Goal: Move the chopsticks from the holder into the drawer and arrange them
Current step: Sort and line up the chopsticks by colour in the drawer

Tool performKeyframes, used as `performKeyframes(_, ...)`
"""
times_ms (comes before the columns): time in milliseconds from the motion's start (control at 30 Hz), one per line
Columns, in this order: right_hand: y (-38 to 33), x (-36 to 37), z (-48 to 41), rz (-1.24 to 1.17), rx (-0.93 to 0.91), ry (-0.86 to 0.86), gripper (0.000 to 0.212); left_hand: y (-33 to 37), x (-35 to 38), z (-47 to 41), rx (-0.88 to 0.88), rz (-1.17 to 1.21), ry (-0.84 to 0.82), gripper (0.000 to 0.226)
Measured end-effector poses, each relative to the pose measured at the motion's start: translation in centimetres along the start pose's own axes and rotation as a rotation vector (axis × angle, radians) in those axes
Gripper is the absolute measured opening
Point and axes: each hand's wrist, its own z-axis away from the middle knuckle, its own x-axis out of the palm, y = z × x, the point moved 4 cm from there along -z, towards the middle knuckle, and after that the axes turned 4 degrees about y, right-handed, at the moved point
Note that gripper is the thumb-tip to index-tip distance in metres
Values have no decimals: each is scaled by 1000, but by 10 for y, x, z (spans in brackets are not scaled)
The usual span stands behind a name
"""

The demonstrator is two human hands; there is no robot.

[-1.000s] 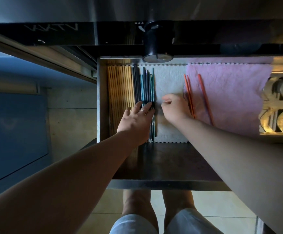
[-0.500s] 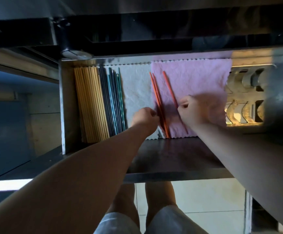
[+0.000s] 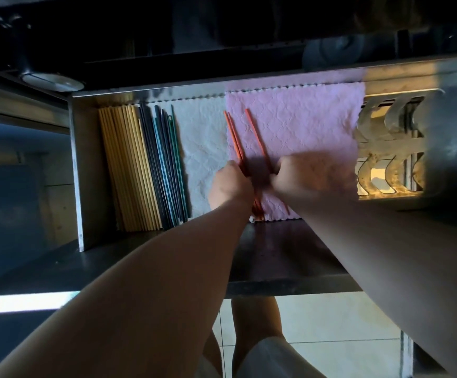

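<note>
The open metal drawer [image 3: 81, 173] holds a row of tan wooden chopsticks [image 3: 129, 170] at its left, with dark and teal chopsticks [image 3: 167, 165] beside them. Three orange chopsticks lie on the pink cloth [image 3: 303, 126]: two [image 3: 233, 135] at its left edge, a single orange chopstick [image 3: 256, 135] further right. My left hand [image 3: 231, 186] is closed around the pair. My right hand [image 3: 298, 178], blurred, is closed on the single one. The holder is not clearly visible.
A white cloth [image 3: 202, 148] lines the drawer's middle. A perforated metal rack [image 3: 391, 148] fills the right side. A dark countertop edge [image 3: 222, 64] overhangs the back. My legs stand on pale floor tiles [image 3: 331, 336] below the drawer front.
Both hands left the dark chopsticks and the white cloth, shifted right to the orange chopsticks and closed on them. The view panned right and moved closer.
</note>
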Motion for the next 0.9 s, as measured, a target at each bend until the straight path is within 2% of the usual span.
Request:
performKeyframes(367, 5, -11, 4, -30, -35, -1, 30, 10, 0, -3, 102, -93, 71, 21)
performKeyframes(533, 4, -14, 7, -82, -77, -20, 16, 12, 1, -5, 79, -180, 39, 21)
performKeyframes(767, 2, -3, 3, -346, -10, 20, 9, 12, -3, -9, -115, 105, -24, 21)
performKeyframes(900, -14, -2, 8, -428, -40, 42, 7, 5, -17, -9, -56, 200, 6, 23)
